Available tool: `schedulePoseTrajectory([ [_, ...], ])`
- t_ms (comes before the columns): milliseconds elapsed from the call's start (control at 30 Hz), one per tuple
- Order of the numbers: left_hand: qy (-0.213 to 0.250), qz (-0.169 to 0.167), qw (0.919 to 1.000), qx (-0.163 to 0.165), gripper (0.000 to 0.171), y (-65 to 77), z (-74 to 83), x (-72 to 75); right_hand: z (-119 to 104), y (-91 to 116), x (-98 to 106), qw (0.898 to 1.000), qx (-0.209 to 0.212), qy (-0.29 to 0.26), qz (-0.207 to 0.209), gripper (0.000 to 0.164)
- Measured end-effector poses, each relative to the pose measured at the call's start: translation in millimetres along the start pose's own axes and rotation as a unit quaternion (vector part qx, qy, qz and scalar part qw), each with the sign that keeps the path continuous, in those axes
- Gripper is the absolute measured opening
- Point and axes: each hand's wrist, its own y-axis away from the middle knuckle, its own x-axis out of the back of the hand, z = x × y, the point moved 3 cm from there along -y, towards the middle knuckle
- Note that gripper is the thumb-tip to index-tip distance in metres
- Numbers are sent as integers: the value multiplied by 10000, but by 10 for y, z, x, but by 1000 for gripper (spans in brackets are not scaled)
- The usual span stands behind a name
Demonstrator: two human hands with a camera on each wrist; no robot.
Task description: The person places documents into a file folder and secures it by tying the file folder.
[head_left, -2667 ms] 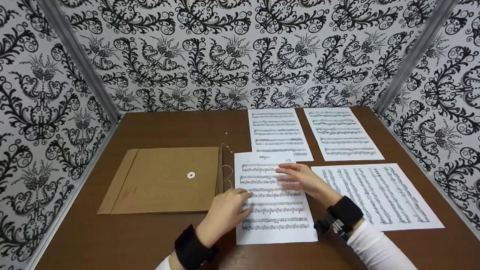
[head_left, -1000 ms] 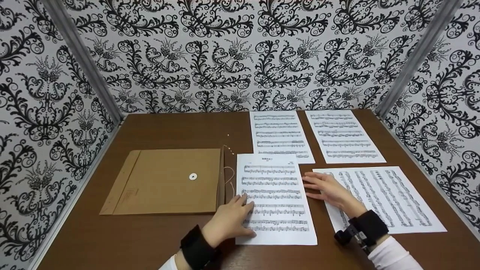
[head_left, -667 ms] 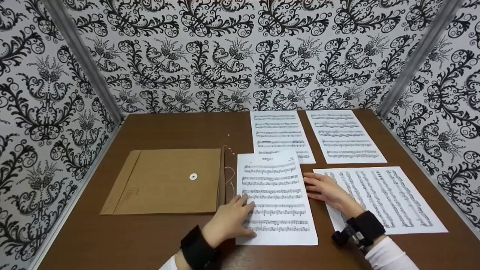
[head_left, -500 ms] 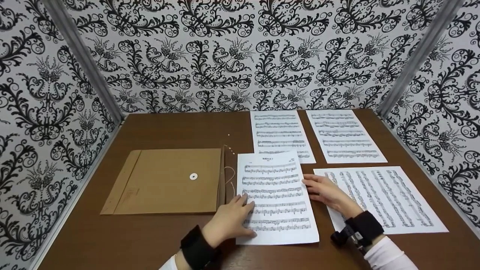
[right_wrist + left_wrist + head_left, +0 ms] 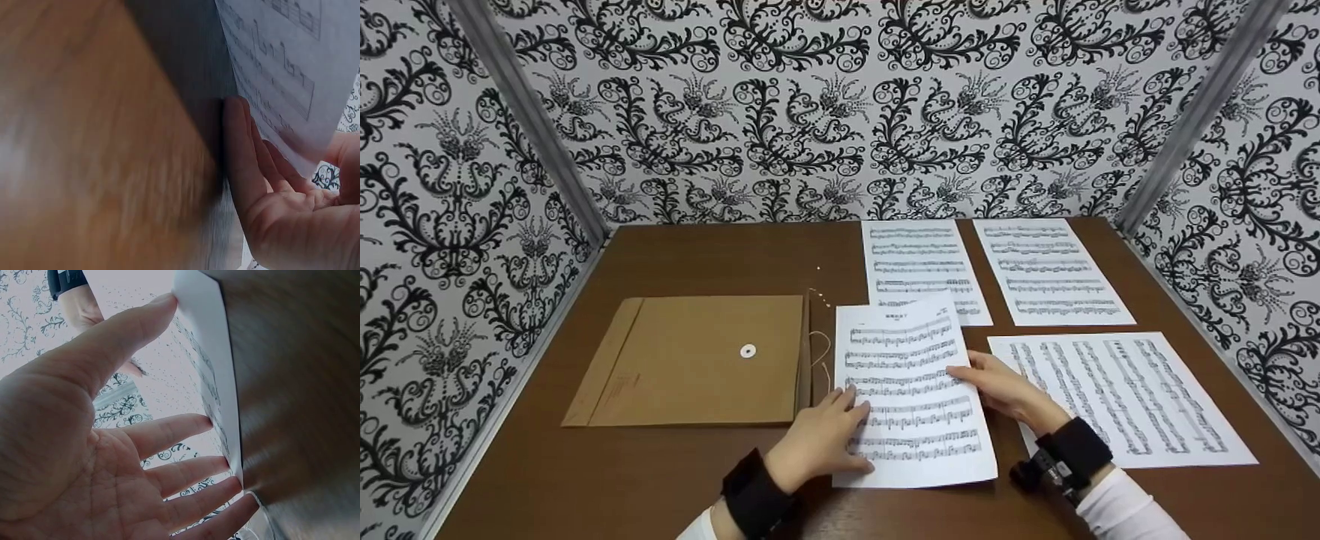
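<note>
A sheet of music (image 5: 911, 405) lies in front of me in the head view, its right side lifted and bowed. My right hand (image 5: 1009, 386) holds that right edge, thumb on top and fingers underneath. The right wrist view shows the raised sheet (image 5: 281, 62) between the thumb and the fingers (image 5: 242, 146). My left hand (image 5: 821, 442) rests on the sheet's lower left edge with spread fingers. In the left wrist view the left hand's fingertips (image 5: 208, 421) touch the sheet near its border, the thumb apart from them.
A brown paper envelope (image 5: 697, 360) with a white button (image 5: 748, 351) and a string (image 5: 821, 349) lies to the left. Two music sheets lie at the back, the left one (image 5: 919, 255) partly covered, the other (image 5: 1050, 270) beside it. A sideways sheet (image 5: 1140, 405) lies at right.
My right hand has moved left from beside the sheet and taken its right edge between thumb and fingers. That edge has risen. The left hand has stayed on the sheet since a second ago.
</note>
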Motion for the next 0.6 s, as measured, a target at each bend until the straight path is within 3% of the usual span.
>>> schedulePoseTrajectory([
  [300, 41, -88, 9999, 54, 83, -14, -4, 12, 7, -42, -81, 9990, 218, 337, -177, 47],
  [600, 56, -238, 9996, 127, 83, 0, 10, 25, 21, -45, -85, 9985, 321, 413, -187, 47],
])
